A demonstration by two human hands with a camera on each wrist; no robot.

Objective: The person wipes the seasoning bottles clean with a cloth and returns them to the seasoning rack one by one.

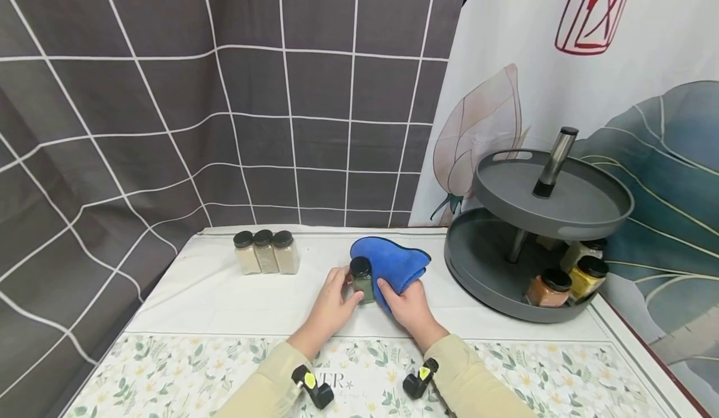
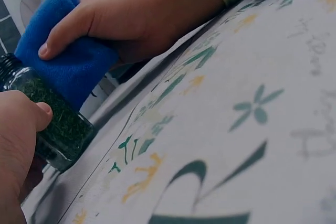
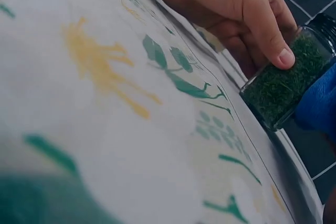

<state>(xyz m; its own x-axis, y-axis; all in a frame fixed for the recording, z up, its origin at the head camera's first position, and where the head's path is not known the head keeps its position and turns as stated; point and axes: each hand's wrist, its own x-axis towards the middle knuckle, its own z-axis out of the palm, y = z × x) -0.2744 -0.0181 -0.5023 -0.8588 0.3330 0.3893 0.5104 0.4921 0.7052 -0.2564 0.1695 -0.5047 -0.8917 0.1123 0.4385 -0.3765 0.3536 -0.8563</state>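
A square glass spice jar (image 1: 362, 284) with a black lid and chopped green herbs inside is held by my left hand (image 1: 330, 301), thumb on the near side. In the left wrist view the herb jar (image 2: 65, 132) tilts just over the cloth-covered table. My right hand (image 1: 412, 309) grips a blue cloth (image 1: 393, 265), its thumb lying on top of the fabric. Seen from the right wrist, the blue cloth (image 3: 319, 103) lies against the side of the jar. Most fingers of the right hand are hidden behind the cloth.
Three black-lidded jars of pale powder (image 1: 266, 253) stand in a row at the back left. On the right is a two-tier grey turntable rack (image 1: 483, 281); its lower tier carries several jars, including an orange one (image 1: 549, 288) and a yellow one (image 1: 588, 277). A floral tablecloth (image 1: 185, 368) covers the front.
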